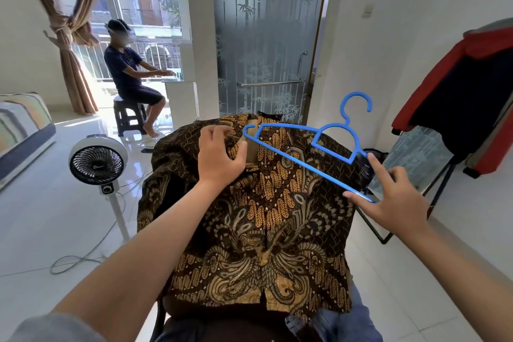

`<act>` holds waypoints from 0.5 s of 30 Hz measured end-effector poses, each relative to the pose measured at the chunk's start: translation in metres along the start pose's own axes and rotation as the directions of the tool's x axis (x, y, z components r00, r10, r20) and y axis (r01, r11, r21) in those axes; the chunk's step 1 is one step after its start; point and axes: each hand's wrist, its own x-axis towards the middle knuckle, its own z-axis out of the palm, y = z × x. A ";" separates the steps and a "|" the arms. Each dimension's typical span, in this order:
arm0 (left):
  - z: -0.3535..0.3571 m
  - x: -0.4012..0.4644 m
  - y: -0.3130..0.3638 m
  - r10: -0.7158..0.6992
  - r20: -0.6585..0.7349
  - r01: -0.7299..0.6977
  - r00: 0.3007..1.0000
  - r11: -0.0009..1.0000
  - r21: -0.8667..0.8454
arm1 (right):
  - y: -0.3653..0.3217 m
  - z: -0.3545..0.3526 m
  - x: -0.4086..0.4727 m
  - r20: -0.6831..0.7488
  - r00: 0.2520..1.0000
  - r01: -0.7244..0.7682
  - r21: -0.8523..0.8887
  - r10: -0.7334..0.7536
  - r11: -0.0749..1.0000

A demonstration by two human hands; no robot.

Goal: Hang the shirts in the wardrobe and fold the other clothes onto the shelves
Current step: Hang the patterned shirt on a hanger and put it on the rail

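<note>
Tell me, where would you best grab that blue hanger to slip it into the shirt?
Probably at the neck just under the hook of the blue hanger, coming from above right. Its arms then stay free to enter the collar of the batik shirt, which the left hand pinches.

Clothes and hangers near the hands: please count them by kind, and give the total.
Brown batik shirt, under the left hand: 1
Blue plastic hanger, held by the right hand: 1
Red and navy jacket, hanging at the right: 1
Blue denim garment, partly hidden under the shirt: 1
Total: 4
</note>
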 end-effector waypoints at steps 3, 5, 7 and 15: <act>0.005 0.017 0.005 -0.145 0.130 0.139 0.981 0.989 0.053 | 0.001 -0.001 0.002 -0.003 1.000 -0.013 0.013 0.013 1.000; 0.009 0.024 0.002 -0.237 0.252 0.214 0.938 0.970 0.114 | 0.003 -0.002 0.004 -0.001 1.000 -0.015 0.018 0.015 1.000; 0.010 0.029 0.000 -0.273 0.304 0.245 0.913 0.961 0.126 | 0.006 -0.002 0.006 -0.003 1.000 -0.010 0.009 0.010 1.000; -0.004 0.043 -0.001 -0.227 0.352 0.187 0.908 0.972 0.146 | 0.011 0.003 0.020 -0.020 0.998 0.063 -0.019 -0.064 0.998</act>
